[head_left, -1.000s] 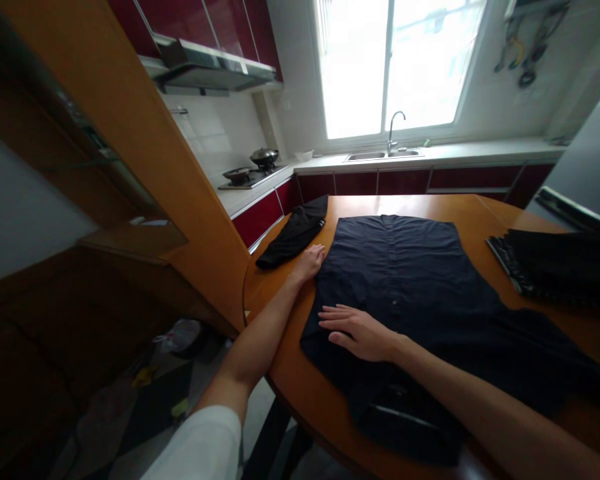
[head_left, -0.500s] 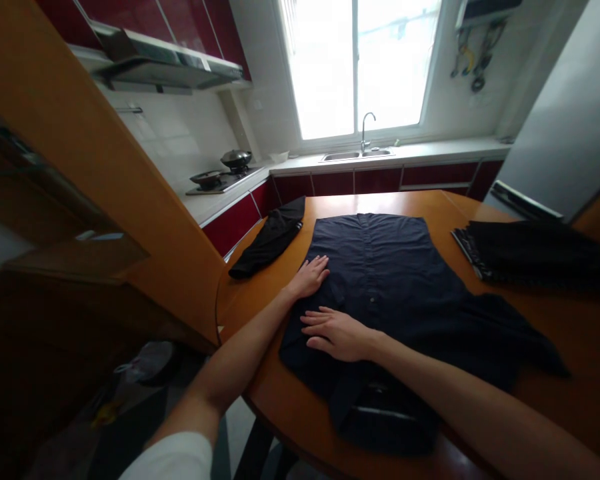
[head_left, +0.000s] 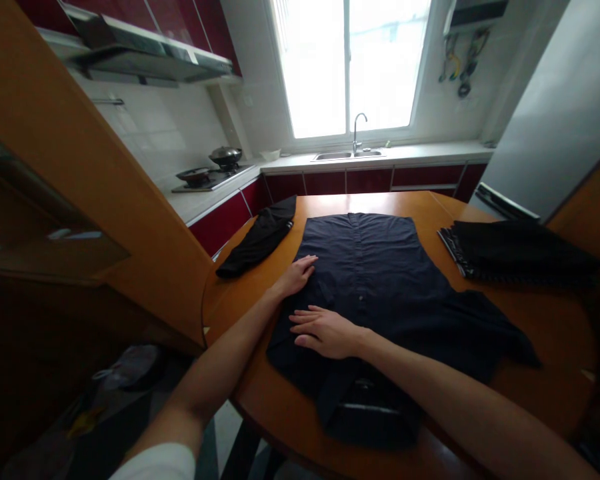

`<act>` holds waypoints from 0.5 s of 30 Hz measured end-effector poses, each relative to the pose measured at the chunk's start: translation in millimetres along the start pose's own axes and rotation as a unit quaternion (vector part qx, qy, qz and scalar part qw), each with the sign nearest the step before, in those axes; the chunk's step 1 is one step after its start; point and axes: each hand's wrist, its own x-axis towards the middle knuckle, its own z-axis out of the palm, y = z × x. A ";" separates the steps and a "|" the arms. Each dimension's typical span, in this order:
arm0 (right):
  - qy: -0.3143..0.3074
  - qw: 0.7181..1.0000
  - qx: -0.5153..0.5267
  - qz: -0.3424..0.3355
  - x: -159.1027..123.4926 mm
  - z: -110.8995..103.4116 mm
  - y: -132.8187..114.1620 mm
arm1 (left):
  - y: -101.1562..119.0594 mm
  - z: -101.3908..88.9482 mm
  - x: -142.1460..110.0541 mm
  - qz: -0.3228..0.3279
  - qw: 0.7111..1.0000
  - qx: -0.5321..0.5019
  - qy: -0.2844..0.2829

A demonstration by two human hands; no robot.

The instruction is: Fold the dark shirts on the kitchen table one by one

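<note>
big bright window [head_left: 313, 73] in the bg, w/ a curved faucet [head_left: 355, 137] & dbl sink [head_left: 333, 156] right under it, set in a white countertop [head_left: 425, 152]. dark red lower cabinets [head_left: 330, 183] below, matching upper cabinets [head_left: 183, 27] top L w/ a range hood [head_left: 150, 61] under them. stove [head_left: 220, 179] on the L has a lidded wok [head_left: 225, 157] at the back + a shallow pan [head_left: 195, 176] nearer, white bowl [head_left: 270, 155] just beside. wall unit [head_left: 475, 13] upper R w/ pipes hanging off it. orange-brown wood panel [head_left: 80, 133] far L, plastic bag [head_left: 135, 363] on the floor nearby, smth yellow [head_left: 85, 421] too, v blurry tho.
</note>
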 end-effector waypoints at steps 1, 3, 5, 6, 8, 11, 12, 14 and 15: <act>0.000 1.000 -0.002 0.001 0.2 -0.5 -0.3 | 0.3 1.9 0.0 0.007 1.000 0.004 -0.012; 0.000 1.000 -0.007 0.001 0.4 -2.1 -1.3 | -0.2 5.1 0.0 0.021 0.999 0.016 -0.037; -0.001 1.000 -0.011 0.000 0.6 -3.6 -2.3 | -1.6 7.2 -0.2 0.032 0.997 0.037 -0.066; -0.002 1.000 -0.012 0.000 0.6 -3.9 -2.6 | -2.3 7.9 -0.2 0.035 0.995 0.049 -0.079; -0.004 1.000 -0.012 0.002 0.6 -3.5 -2.5 | -3.4 8.3 -0.1 0.035 0.992 0.070 -0.094; -0.005 1.000 -0.001 0.005 0.8 -2.4 -0.8 | -4.1 7.5 0.6 0.038 0.991 0.083 -0.098; -0.003 1.000 0.013 0.006 1.1 -3.2 -0.3 | -4.3 7.2 0.9 0.040 0.991 0.085 -0.096; 0.004 0.998 0.070 0.008 2.2 -9.4 -0.4 | -4.8 6.7 1.7 0.044 0.991 0.087 -0.095; 0.018 0.994 0.109 0.013 2.8 -15.4 -1.3 | -5.3 6.6 2.3 0.044 0.991 0.089 -0.095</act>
